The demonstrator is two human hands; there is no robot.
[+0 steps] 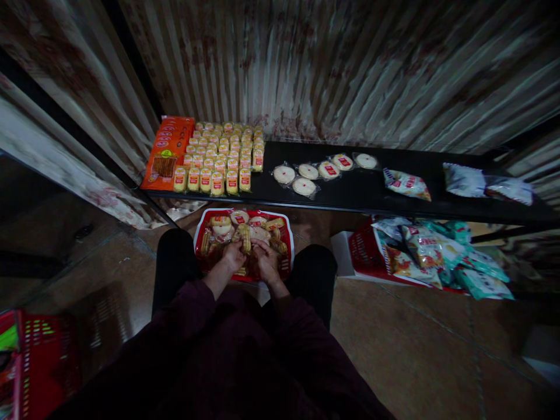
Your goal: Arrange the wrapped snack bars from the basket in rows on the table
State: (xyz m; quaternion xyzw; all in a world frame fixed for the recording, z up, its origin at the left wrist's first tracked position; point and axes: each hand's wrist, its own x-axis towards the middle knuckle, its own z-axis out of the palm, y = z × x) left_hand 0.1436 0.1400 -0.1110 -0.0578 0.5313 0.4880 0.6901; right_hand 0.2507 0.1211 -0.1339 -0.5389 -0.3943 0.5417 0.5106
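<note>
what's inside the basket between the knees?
Round white packs and yellow packs. These, plus left hand and right hand, hide whatever lies at the bottom of the basket.

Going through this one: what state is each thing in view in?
Left hand: closed on a yellow packet
Right hand: beside it, grip unclear
Middle basket: uncovered, well filled
Orange pack: lying flat
Small yellow packs: wrapped, in close rows
Round white packs: wrapped, lying flat
Right-side basket: uncovered, heaped with bags
Curtain: hanging in folds
</note>
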